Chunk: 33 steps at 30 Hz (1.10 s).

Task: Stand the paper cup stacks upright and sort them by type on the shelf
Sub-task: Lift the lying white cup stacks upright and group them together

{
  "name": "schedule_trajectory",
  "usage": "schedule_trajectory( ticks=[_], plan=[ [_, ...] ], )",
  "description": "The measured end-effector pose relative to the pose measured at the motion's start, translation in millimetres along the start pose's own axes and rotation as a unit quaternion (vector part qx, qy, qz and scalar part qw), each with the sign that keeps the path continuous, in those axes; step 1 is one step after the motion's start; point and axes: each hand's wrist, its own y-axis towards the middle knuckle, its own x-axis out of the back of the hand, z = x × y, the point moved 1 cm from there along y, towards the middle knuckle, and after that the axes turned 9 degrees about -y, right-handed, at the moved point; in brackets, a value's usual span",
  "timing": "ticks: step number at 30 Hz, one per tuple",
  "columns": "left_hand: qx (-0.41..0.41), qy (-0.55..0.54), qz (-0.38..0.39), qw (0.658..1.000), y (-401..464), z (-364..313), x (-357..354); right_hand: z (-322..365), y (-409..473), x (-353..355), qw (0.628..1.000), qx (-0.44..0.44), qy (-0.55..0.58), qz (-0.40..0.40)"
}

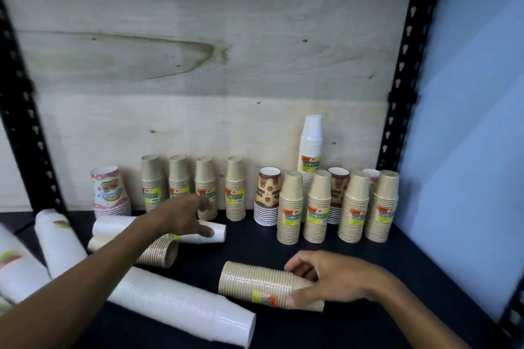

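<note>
My right hand [331,278] grips a lying tan cup stack [255,283] at its narrow end, near the shelf's front. My left hand [184,217] reaches over a lying white cup stack [218,232], fingers relaxed and touching its top. Another tan stack [160,253] lies under my left forearm. Long white stacks lie at the front [181,303] and at the left [58,244]. Upright tan stacks stand at the back [235,193] and in a right group [289,212]. A tall white stack [311,147] stands behind them.
The dark shelf board [255,244] has a plywood back wall [198,65] and black slotted posts [397,99] on both sides. A pink printed stack [109,193] stands at back left; brown printed stacks [268,195] stand mid-right. A blue wall lies right.
</note>
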Motion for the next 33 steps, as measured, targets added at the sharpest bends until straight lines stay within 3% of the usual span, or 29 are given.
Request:
schedule_trajectory(
  ticks=[3, 8, 12, 18, 24, 33],
  plan=[
    [0.018, 0.043, 0.026, 0.999, -1, 20, -2, 1, 3, -1, 1.0, 0.02, -0.012, -0.004],
    [0.021, 0.037, 0.044, 0.998, 5, 31, -16, -11, -1, 18, 0.998, 0.019, 0.059, -0.014],
    [0.016, 0.042, 0.042, 0.998, 10, 27, -20, -38, -15, 44, 0.974, 0.01, 0.215, -0.071],
    [-0.006, 0.029, 0.009, 1.0, 13, 22, -18, -61, -30, 76, 0.934, -0.013, 0.311, -0.175],
    [-0.048, 0.017, -0.03, 0.998, 10, 0, -6, -64, -20, 83, 0.938, -0.026, 0.228, -0.261],
    [-0.094, 0.02, -0.087, 0.992, 0, -28, 5, -58, -18, 74, 0.944, -0.042, 0.172, -0.28]
  ],
)
